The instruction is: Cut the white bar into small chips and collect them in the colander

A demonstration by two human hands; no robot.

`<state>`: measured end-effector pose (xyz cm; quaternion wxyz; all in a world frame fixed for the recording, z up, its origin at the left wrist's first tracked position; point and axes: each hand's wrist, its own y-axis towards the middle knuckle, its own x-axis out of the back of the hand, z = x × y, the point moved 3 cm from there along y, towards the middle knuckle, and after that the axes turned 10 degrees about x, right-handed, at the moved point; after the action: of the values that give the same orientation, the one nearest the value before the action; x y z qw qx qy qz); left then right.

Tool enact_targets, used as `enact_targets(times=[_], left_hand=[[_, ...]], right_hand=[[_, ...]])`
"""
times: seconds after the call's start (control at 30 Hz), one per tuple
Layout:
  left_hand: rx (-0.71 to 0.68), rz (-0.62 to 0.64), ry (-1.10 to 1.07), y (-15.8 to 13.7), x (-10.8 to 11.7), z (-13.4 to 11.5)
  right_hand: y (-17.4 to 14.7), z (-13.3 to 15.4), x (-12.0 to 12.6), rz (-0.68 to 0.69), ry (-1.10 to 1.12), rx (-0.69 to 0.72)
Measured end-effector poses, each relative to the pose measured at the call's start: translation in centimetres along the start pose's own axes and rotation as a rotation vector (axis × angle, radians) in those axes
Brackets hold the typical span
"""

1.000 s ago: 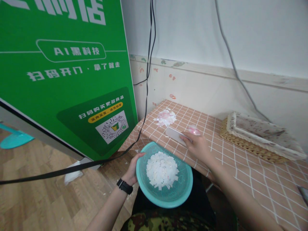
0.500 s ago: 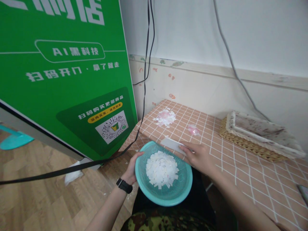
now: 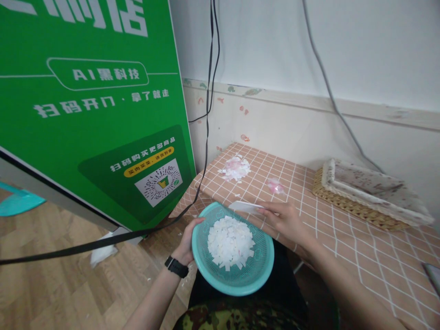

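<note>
A teal plastic colander (image 3: 237, 286) is tilted over my lap at the table's edge, with my left hand (image 3: 187, 243) gripping its left rim. Inside it lies a heap of small white paper scraps (image 3: 230, 240). Between the fingers of my right hand (image 3: 283, 220) is a flat white card (image 3: 245, 207), held just above the colander's far rim. Beyond it on the table sit a pile of white and pinkish scraps (image 3: 235, 168) and a small pink and white clump that looks like crumpled plastic (image 3: 275, 185).
The table (image 3: 330, 220) has a brown checked cloth. A lined wicker basket (image 3: 371, 195) stands against the wall at right. A dark strap (image 3: 137, 237) crosses before the green cabinet (image 3: 103, 133) on the left. Part of a dark flat object (image 3: 432, 275) shows at the right edge.
The white card in my right hand has turned more edge-on and now looks narrower. The colander and my left hand stay almost in place.
</note>
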<state>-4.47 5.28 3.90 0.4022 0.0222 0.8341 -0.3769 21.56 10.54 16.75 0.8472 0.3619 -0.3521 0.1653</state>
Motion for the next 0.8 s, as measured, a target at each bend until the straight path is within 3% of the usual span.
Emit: enact_targets(times=[0.17,0.3,0.47,0.67,0.73,0.8], left_hand=[[-0.010,0.006,0.013,0.1,0.1,0.0],[-0.004,-0.004,0.007,0.2,0.2,-0.1],[-0.031,-0.033,-0.011,0.3,0.2,-0.3],[-0.026,0.000,0.004,0.1,-0.1,-0.3],[-0.021,0.000,0.000,0.0,-0.3,-0.3],[-0.020,0.009,-0.005,0.0,-0.4,-0.3]], right_hand=[[0.2,-3.1,1.7,-0.227,-0.268,-0.055],[0.8,-3.7,0.8,-0.120,-0.283,-0.004],[0.9,-2.0,-0.7,-0.059,-0.200,-0.002],[0.6,0.0,-0.7,0.099,0.055,-0.049],[0.6,-0.4,-0.1,0.042,0.054,-0.082],[0.6,-1.5,0.7,-0.103,-0.042,-0.123]])
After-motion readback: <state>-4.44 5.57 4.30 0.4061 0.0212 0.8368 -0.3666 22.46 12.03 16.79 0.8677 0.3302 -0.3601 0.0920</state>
